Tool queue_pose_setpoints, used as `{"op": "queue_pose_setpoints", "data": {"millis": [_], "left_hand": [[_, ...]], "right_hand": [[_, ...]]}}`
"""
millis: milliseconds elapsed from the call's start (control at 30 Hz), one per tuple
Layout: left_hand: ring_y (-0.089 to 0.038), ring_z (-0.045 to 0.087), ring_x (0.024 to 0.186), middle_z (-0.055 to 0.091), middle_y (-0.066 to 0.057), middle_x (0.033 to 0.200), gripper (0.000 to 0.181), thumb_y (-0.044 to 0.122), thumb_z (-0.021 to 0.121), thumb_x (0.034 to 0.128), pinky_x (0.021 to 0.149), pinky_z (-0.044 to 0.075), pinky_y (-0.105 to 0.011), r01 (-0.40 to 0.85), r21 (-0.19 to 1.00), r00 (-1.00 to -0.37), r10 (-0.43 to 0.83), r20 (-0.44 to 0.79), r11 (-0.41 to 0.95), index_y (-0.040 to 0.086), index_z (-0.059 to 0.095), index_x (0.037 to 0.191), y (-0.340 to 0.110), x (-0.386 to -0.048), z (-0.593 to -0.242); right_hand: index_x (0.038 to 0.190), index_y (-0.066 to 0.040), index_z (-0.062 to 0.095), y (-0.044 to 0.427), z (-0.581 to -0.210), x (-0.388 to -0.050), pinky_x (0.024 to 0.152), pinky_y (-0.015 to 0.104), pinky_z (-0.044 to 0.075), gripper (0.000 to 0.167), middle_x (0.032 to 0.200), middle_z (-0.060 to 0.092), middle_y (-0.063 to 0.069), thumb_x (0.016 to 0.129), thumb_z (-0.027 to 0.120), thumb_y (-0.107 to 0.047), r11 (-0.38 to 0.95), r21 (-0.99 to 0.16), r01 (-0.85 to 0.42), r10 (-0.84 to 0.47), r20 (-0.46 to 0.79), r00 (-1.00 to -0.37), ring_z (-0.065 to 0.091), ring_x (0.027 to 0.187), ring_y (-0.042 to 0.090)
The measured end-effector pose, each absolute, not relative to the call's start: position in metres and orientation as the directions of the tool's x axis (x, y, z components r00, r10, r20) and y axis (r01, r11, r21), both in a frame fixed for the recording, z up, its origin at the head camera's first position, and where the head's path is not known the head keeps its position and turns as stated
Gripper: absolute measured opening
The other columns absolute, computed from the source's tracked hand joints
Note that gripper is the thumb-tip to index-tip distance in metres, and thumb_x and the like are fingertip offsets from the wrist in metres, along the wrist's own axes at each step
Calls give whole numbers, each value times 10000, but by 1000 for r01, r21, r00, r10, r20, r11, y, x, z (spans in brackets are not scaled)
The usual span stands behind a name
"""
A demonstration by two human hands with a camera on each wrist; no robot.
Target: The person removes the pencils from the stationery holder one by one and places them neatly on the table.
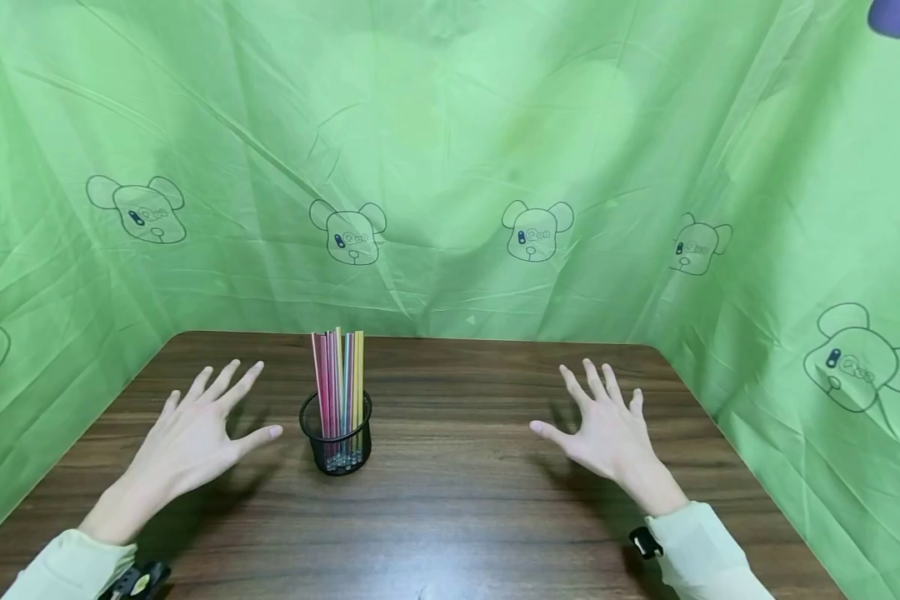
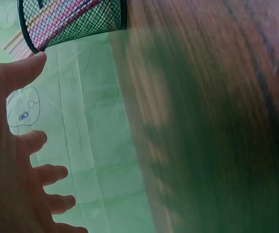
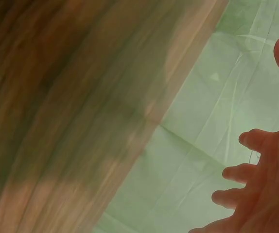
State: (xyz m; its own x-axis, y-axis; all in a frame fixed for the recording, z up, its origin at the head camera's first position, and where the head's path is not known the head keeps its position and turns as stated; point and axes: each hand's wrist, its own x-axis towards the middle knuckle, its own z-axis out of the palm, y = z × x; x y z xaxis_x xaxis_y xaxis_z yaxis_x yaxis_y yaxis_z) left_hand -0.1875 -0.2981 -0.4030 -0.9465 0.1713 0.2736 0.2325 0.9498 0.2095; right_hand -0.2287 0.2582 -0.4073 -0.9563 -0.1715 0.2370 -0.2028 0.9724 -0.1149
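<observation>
A black mesh pen holder [image 1: 317, 446] stands upright on the table, left of the middle in the head view. Several thin, straight sticks [image 1: 337, 375] in pink, purple, blue and yellow stand in it; they look like drinking straws, though their kind is not certain. My left hand [image 1: 195, 442] hovers to the left of the holder with fingers spread, its thumb pointing toward the mesh but apart from it. In the left wrist view the mesh holder [image 2: 76, 24] shows above the thumb. My right hand [image 1: 607, 433] hovers over the right side of the table, fingers spread, touching nothing.
The dark wood-grain table [image 1: 450, 517] has its far edge against a green curtain [image 1: 435, 167] printed with bear-head outlines. The curtain also runs along both sides. Dark straps with small devices sit at the left wrist [image 1: 138, 581] and right wrist [image 1: 645, 542].
</observation>
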Motion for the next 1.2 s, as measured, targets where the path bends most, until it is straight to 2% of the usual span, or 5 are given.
{"op": "queue_pose_setpoints", "data": {"millis": [267, 467, 800, 1033, 1200], "left_hand": [[-571, 142, 1522, 216, -288, 1687, 1140, 688, 739, 878, 1078, 143, -825, 252, 359, -957, 176, 231, 899, 223, 118, 1713, -286, -181, -398], [-554, 149, 1529, 195, -264, 1702, 1176, 676, 780, 852, 1040, 181, -844, 236, 441, -966, 158, 205, 866, 282, 82, 1713, -276, -178, -398], [-525, 363, 1457, 301, -174, 1694, 1165, 674, 807, 829, 1057, 331, -749, 264, 515, -955, 146, 258, 816, 303, 138, 1708, -262, -180, -403], [-516, 377, 1451, 434, -197, 1617, 1139, 643, 834, 820, 1071, 324, -748, 285, 558, -952, 159, 263, 779, 267, 217, 1701, -252, -184, -405], [-489, 385, 1457, 453, -174, 1609, 1135, 667, 836, 802, 1080, 329, -734, 283, 567, -955, 172, 243, 774, 246, 268, 1689, -249, -185, -409]], "right_hand": [[1680, -199, 304, 244, -402, -226, 1104, 819, 114, 1109, 1725, 197, 192, 850, 525, -901, 960, -164, -229, -182, 257, -949, 136, 1578, 426], [1617, -144, 443, 231, -400, -226, 1109, 798, 184, 1039, 1713, 241, 176, 867, 585, -848, 943, -202, -263, -204, 273, -940, 186, 1565, 421], [1495, -103, 599, 204, -396, -223, 940, 697, 479, 801, 1594, 445, 173, 884, 786, -585, 872, -338, -354, -259, 295, -920, 423, 1422, 429], [1484, -133, 611, 184, -391, -224, 1027, 655, 443, 723, 1536, 509, 154, 879, 826, -467, 823, -412, -391, -295, 277, -914, 463, 1399, 400], [1469, -146, 622, 168, -387, -224, 1056, 651, 418, 675, 1500, 553, 137, 886, 832, -412, 778, -457, -431, -345, 262, -901, 511, 1363, 407]]}}
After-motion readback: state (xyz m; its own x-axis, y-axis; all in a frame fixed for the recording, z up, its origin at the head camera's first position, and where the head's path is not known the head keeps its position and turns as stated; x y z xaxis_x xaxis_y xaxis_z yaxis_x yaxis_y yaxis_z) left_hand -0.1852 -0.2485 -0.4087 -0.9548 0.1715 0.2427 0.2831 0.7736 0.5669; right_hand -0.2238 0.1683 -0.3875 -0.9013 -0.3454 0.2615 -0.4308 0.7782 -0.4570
